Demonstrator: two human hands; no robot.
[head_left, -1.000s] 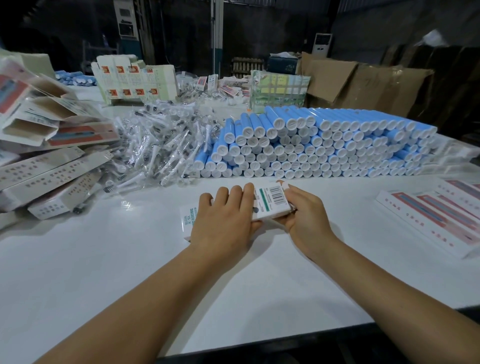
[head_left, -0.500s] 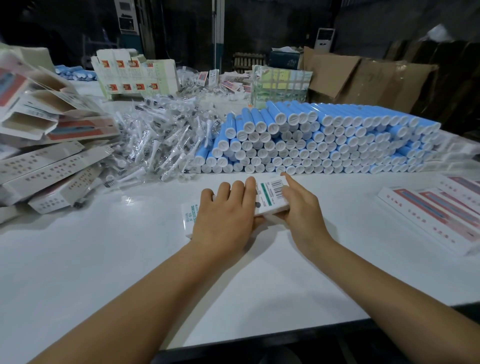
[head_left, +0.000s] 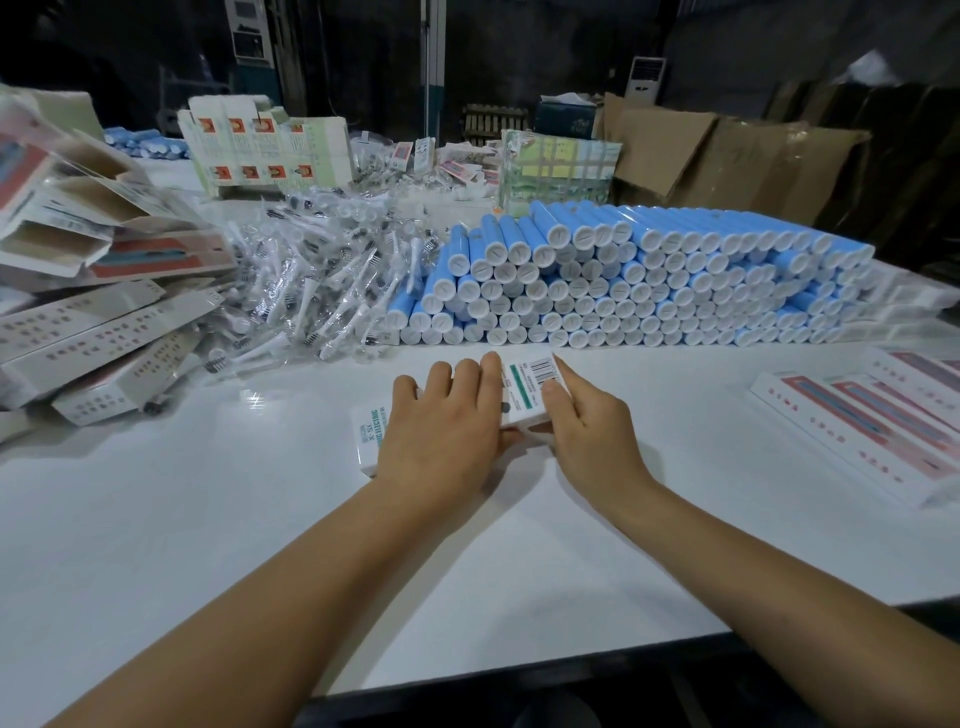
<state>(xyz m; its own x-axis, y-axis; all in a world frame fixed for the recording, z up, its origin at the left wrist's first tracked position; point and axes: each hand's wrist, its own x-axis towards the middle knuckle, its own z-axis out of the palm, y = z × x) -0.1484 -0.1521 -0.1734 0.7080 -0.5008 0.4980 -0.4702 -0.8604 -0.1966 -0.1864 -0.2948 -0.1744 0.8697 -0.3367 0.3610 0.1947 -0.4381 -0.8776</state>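
My left hand (head_left: 447, 421), fingers straight and pressed together, lies flat on the long white cardboard box (head_left: 530, 384), which rests on the white table (head_left: 208, 519) near the stacked blue white-capped tubes (head_left: 649, 280). My right hand (head_left: 587, 431) pinches the box's right end between thumb and forefinger.

Smooth, glossy white table (head_left: 156, 519), light glinting off it. The box (head_left: 524, 389) is printed white cardboard with a slight sheen. Blue tubes (head_left: 623, 280) look like matt plastic with white caps; brush heads (head_left: 322, 280) sit in crinkly clear film.
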